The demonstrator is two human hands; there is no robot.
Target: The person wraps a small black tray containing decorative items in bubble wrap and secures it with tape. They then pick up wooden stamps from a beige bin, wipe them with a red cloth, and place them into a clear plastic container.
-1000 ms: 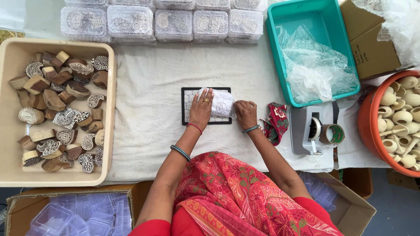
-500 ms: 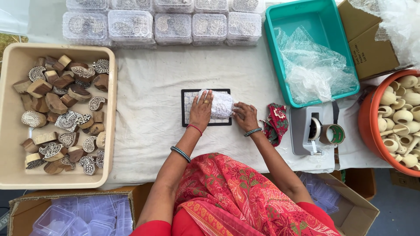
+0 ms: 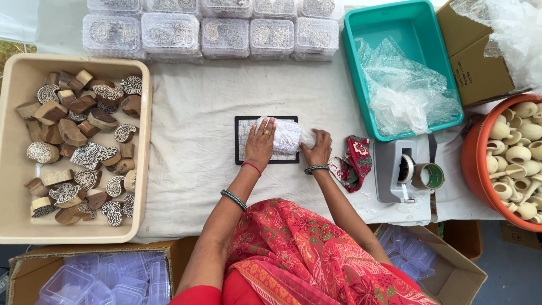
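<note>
**Bubble-wrapped bundle being held down mid-table**

Nearest the viewer, under the table's near edge, a cardboard box of clear plastic tubs [image 3: 84, 282] can be seen at the left and another open carton [image 3: 446, 265] at the right.

On the white cloth-covered tabletop [image 3: 192, 169], roughly at the middle, a white bubble-wrapped bundle [image 3: 285, 135] is kept lying on a black-framed patterned mat [image 3: 244, 141]. The left hand [image 3: 261, 144] is laid flat over the bundle's left part, fingers stretched out and pressing down, so it's not really clenched around anything. The right hand [image 3: 317, 148] is cupped against the bundle's right end, fingers curled onto the wrap. Just beside that wrist a red patterned cloth [image 3: 353, 164] is bunched up, and a bit further right a grey tape dispenser [image 3: 403, 172] with its roll is parked.

At the left edge a beige tray [image 3: 11, 186] is filled with carved wooden stamp blocks [image 3: 84, 147]. At the right edge an orange tub [image 3: 471, 164] of small pale clay pots [image 3: 516, 152] is only partly seen.

Toward the far right corner a teal bin [image 3: 367, 28] holding crumpled bubble wrap [image 3: 406, 90] is set, with a brown cardboard box [image 3: 480, 62] next to it. Along the far edge, a row of clear lidded containers [image 3: 214, 28] is lined up.
</note>
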